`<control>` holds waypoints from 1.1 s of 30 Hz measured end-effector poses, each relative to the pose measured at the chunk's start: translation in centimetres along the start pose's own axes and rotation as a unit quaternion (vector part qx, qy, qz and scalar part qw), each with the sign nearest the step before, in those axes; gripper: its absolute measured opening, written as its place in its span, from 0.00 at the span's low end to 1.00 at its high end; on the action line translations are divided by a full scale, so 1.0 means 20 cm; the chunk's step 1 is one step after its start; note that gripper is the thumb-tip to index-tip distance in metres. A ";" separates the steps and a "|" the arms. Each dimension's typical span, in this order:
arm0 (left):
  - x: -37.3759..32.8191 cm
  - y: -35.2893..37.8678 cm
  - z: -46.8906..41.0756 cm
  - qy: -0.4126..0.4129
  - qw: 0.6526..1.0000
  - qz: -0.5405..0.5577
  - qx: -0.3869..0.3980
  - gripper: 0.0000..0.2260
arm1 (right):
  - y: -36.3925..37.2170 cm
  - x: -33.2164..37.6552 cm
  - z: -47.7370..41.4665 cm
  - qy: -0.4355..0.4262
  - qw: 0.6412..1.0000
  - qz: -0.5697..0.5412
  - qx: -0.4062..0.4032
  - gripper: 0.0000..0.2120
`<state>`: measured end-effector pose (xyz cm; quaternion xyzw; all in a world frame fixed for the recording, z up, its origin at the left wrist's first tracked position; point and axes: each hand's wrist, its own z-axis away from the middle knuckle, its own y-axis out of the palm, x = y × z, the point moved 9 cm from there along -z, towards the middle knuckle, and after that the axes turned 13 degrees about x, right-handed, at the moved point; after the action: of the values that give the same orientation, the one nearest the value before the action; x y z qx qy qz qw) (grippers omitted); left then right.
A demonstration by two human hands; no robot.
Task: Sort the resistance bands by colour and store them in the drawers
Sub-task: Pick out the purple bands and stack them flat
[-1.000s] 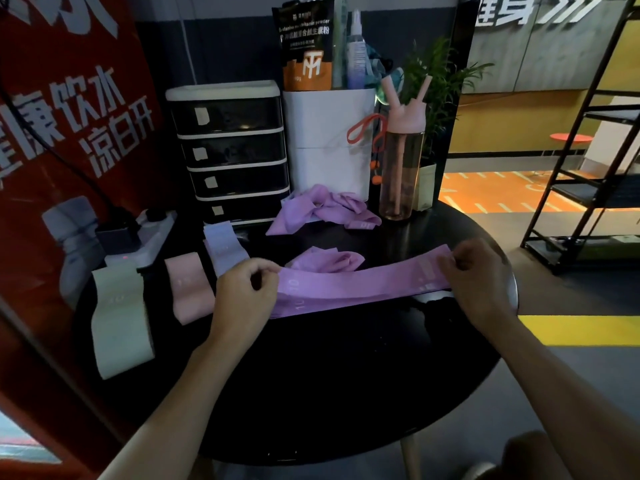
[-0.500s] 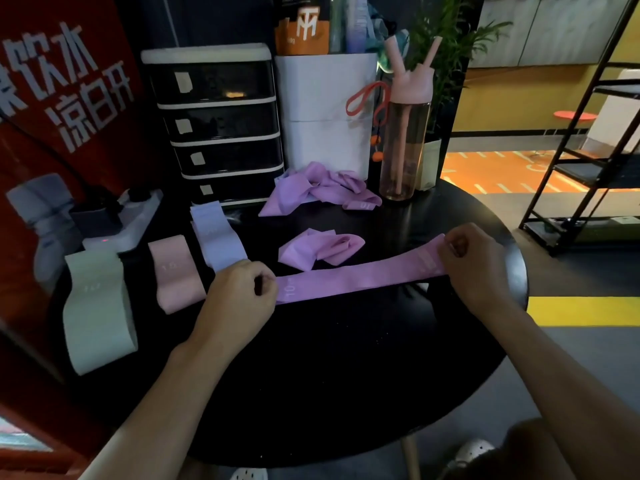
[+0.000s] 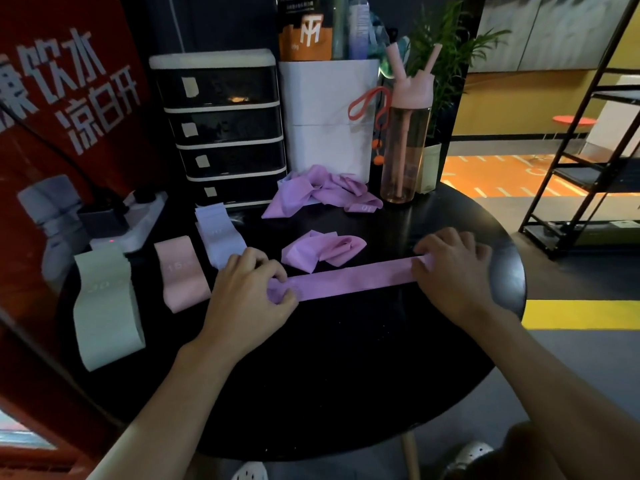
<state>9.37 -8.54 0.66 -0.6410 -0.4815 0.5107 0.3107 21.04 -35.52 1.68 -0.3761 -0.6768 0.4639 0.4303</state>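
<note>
Now: the purple band lies flat across the middle of the worktop, drawn out long between both hands.

Left hand grip: fingers curled, pinching the band's left end, which bunches under the thumb. Right hand grip: fingers curled down over the right end. It looks like a pinch, but the fingertips are hidden under the knuckles, so it may only be pressing.

Handling, as I judge it: thin, light, soft and stretchy. With no stiffness of its own, it would sag or spring back if one end were let go. Best held at the two ends, as here, and folded end to end.

Room:
- The band's right end sits near the worktop's round edge, so there is little margin there.
- There is open dark surface toward the person for folding.
- A crumpled purple band lies just behind the long one, and a heap of purple bands lies further back by the bottle.
- Near the left hand is a row of folded bands: pale band, pink band, green band.
- The drawers stand at the back left and all look shut. Reaching them means passing over the folded row.
</note>
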 end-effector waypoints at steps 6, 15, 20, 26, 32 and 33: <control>-0.17 -0.05 -0.17 0.068 0.998 -0.002 -0.013 0.09 | 0.11 0.26 -0.01 -0.096 0.992 -0.070 0.043 0.11; -0.39 0.15 -0.46 0.101 0.994 -0.010 0.042 0.16 | 0.17 0.27 -0.02 -0.114 0.990 -0.050 0.072 0.11; -0.34 0.13 -0.46 0.093 0.995 0.019 0.033 0.07 | 0.17 0.27 -0.03 -0.118 0.988 -0.058 0.081 0.09; -0.20 0.07 -0.44 0.046 0.965 0.257 -0.013 0.05 | 0.09 0.26 -0.07 -0.086 0.982 -0.165 0.016 0.14; -0.10 -0.11 -0.41 0.029 0.914 0.386 -0.118 0.14 | 0.09 0.49 -0.22 -0.130 0.917 -0.367 0.085 0.18; -0.09 -0.13 -0.40 0.029 0.908 0.400 -0.125 0.14 | 0.08 0.52 -0.24 -0.138 0.899 -0.408 0.079 0.16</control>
<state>16.27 -8.52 5.88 -0.8279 -0.2356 0.5089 0.0116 22.10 -24.16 3.52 0.0360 -0.7850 0.3465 0.5123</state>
